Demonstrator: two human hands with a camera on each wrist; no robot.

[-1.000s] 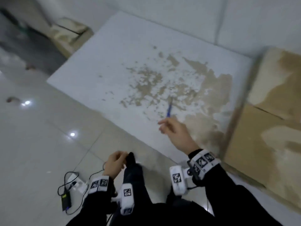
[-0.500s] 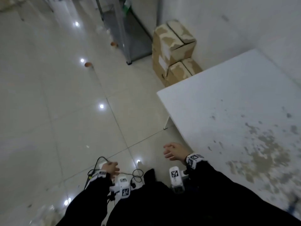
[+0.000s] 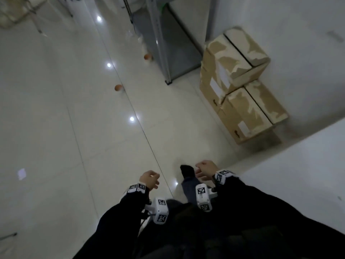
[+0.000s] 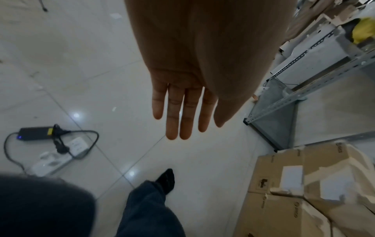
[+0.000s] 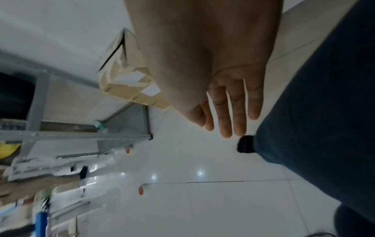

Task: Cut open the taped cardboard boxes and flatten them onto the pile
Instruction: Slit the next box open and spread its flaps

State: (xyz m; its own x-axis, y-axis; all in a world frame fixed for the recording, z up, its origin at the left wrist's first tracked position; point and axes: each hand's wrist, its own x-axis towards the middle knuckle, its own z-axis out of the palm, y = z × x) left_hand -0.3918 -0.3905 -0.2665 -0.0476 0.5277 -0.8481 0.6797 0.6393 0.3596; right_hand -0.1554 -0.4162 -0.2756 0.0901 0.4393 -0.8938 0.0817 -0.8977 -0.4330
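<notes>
Head view. The left hand [image 3: 149, 179] and right hand [image 3: 205, 170] hang low in front of the body, each holding nothing. From this angle the fingers look loosely curled; motion blur makes the exact curl hard to read. One dark shoe [image 3: 186, 171] is set forward on the tiled floor [image 3: 65, 128], consistent with a step toward the work. The stacked cardboard boxes [image 3: 237, 83] stand ahead and to the right against the wall, beside the foot of a metal shelving unit [image 3: 168, 53]. Their top seams show as dark lines, and torn tape or paper residue covers the faces. A white tabletop [image 3: 298, 174] occupies the lower right corner. No cutting tool is visible in this view.

Left wrist view. The fingers [image 4: 175, 115] are straight and lie close together, pointing down at the floor, touching nothing. The cardboard boxes [image 4: 304, 189] sit at lower right, near the hand but apart from it. A power adapter [image 4: 36, 133] and a power strip [image 4: 61, 154] lie on the floor at left.

Right wrist view. The fingers [image 5: 235, 109] are extended and slightly spread, empty. The boxes [image 5: 129, 81] appear beyond the palm, against the wall.

Judgement: both hands are free because the next box must be lifted from the stack with two hands before cutting can begin.
</notes>
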